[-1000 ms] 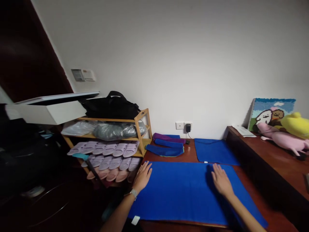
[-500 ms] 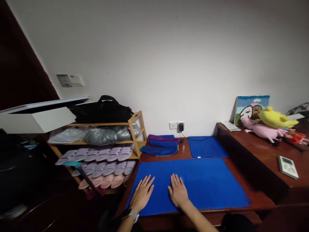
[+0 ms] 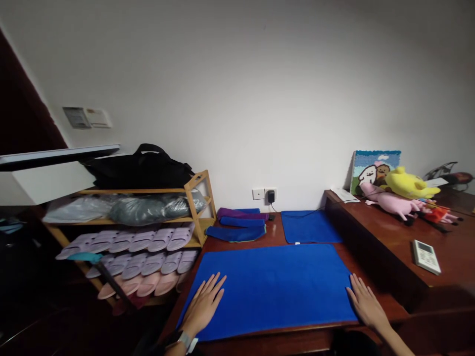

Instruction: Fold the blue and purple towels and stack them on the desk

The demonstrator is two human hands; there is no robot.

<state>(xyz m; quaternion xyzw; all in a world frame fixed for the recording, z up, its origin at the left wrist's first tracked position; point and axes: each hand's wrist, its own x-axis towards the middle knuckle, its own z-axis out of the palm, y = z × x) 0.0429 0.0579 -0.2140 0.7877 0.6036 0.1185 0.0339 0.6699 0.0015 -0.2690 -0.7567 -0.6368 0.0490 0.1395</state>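
Note:
A large blue cloth (image 3: 274, 287) lies spread flat on the reddish-brown wooden table. On its left part rests my left hand (image 3: 203, 304), palm down with the fingers stretched out. My right hand (image 3: 367, 301) is at the cloth's right edge, fingers extended and palm down, partly over the wood. Neither hand grips anything. Behind the large cloth lies a smaller blue cloth (image 3: 311, 227). To its left are folded blue cloths (image 3: 237, 233) and a purple cloth (image 3: 243, 216).
A wooden rack (image 3: 200, 217) on the left holds several slippers (image 3: 141, 240), plastic-wrapped items and a black bag (image 3: 144, 168). A black plug (image 3: 271, 197) sits in the wall socket. On the raised right surface are plush toys (image 3: 411, 185) and a white remote (image 3: 426, 257).
My right hand has slid right across the blue cloth to its right edge. My left hand stays on the left part. The view has turned slightly to the right.

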